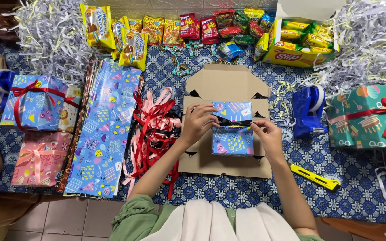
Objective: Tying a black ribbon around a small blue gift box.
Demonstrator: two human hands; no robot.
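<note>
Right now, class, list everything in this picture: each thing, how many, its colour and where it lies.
Small wrapped box: one, blue patterned paper, centre, on cardboard.
Flattened cardboard box: one, brown, under the blue box.
Tangled ribbon: one heap, red and pink, left of centre.
Wrapping paper sheets: one stack, blue on top, left.
Wrapped gifts: three; blue and pink far left, green right.
Tape dispensers: two, blue, right and far left.
Utility knife: one, yellow, lower right.
Snack packets: many, mixed colours, top.
Shredded paper: two heaps, white, top corners.
Left hand: fingers on the blue box.
Right hand: fingers on the blue box.
</note>
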